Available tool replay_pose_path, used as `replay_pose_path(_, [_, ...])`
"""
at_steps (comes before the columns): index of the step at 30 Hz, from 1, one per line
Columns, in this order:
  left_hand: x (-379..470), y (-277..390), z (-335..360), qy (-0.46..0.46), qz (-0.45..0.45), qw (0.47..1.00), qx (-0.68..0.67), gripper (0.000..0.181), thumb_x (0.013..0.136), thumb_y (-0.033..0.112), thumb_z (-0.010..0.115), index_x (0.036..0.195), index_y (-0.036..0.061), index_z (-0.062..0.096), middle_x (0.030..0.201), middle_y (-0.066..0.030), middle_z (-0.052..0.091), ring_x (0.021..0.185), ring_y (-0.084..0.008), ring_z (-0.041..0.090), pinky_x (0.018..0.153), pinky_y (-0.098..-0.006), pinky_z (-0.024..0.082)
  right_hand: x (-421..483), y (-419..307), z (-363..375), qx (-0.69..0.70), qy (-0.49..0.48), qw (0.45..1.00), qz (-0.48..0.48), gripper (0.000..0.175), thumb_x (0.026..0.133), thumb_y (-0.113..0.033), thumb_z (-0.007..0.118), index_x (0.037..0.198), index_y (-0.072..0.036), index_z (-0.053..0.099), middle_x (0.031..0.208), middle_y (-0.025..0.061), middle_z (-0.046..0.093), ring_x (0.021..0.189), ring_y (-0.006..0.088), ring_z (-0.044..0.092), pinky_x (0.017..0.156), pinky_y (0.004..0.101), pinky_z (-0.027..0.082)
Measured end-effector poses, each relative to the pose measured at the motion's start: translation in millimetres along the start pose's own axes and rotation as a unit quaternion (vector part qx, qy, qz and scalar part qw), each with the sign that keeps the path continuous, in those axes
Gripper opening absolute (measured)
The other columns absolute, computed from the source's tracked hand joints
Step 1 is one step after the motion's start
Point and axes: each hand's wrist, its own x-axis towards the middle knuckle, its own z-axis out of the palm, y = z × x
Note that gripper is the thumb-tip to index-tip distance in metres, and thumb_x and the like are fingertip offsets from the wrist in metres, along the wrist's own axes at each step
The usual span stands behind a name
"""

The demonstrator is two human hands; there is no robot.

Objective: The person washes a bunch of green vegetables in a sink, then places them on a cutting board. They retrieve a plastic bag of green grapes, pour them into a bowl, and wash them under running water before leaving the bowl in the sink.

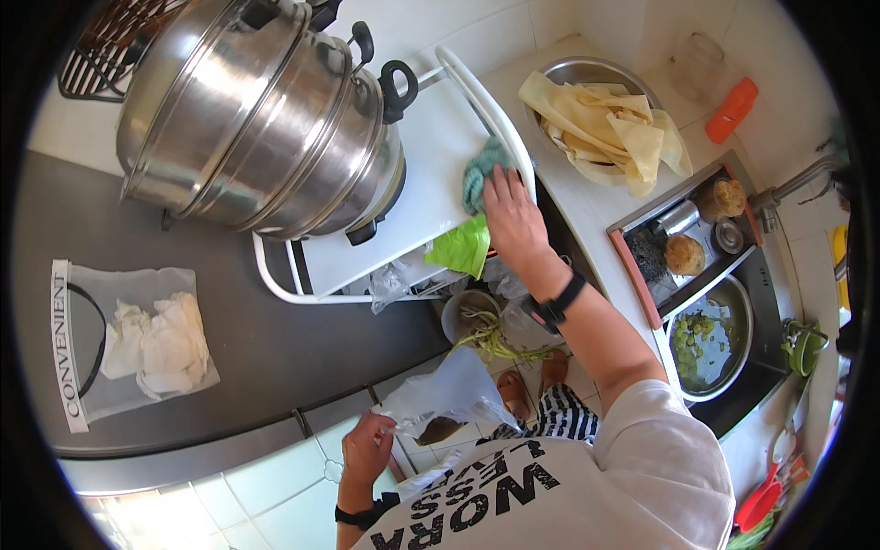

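Note:
My right hand grips a crumpled teal cloth against the white top of a cart, near its raised rail. Pinched in the fingers of my left hand is a thin, translucent plastic bag, hanging beside the dark grey counter. A tall stainless steel steamer pot stands on the left part of the cart top. Under the top, near my right wrist, are a bright green plastic bag and clear plastic bags.
A metal bowl holds folded pale yellow sheets. At the right, the sink contains a basin of green grapes. A mesh pouch lies on the grey counter. A bin with green stalks stands below the cart.

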Motion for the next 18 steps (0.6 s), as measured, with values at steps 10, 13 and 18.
replay_pose_path(10, [-0.3, -7.6, -13.8, 0.008, 0.042, 0.999, -0.016, 0.016, 0.077, 0.004, 0.061, 0.093, 0.0088, 0.063, 0.087, -0.0081, 0.064, 0.069, -0.0258, 0.066, 0.062, -0.0322, 0.052, -148.4, 37.9, -76.6, 0.612, -0.11, 0.703, 0.345, 0.035, 0.1, -0.016, 0.046, 0.127, 0.004, 0.053, 0.112, 0.0047, 0.061, 0.105, 0.0138, 0.052, 0.096, 0.0284, 0.041])
replay_pose_path(13, [-2.0, -10.9, -13.6, 0.025, 0.065, 0.997, -0.023, 0.013, 0.077, 0.005, 0.063, 0.09, 0.0083, 0.063, 0.083, -0.0072, 0.061, 0.064, -0.0242, 0.063, 0.058, -0.0324, 0.049, -157.0, 54.9, -108.6, 0.632, -0.014, 0.725, 0.274, 0.044, 0.103, -0.028, 0.046, 0.134, 0.003, 0.049, 0.123, 0.0052, 0.056, 0.112, 0.0159, 0.05, 0.101, 0.0312, 0.037])
replay_pose_path(18, [-9.0, -12.0, -16.9, 0.035, 0.061, 0.997, -0.017, 0.013, 0.077, 0.007, 0.066, 0.089, 0.0063, 0.062, 0.081, -0.0071, 0.058, 0.063, -0.0229, 0.062, 0.058, -0.0338, 0.048, -134.4, 92.4, -125.2, 0.21, 0.102, 0.972, 0.013, 0.045, 0.08, 0.004, 0.044, 0.122, -0.002, 0.057, 0.131, 0.0146, 0.058, 0.115, 0.0374, 0.054, 0.103, 0.0401, 0.04])
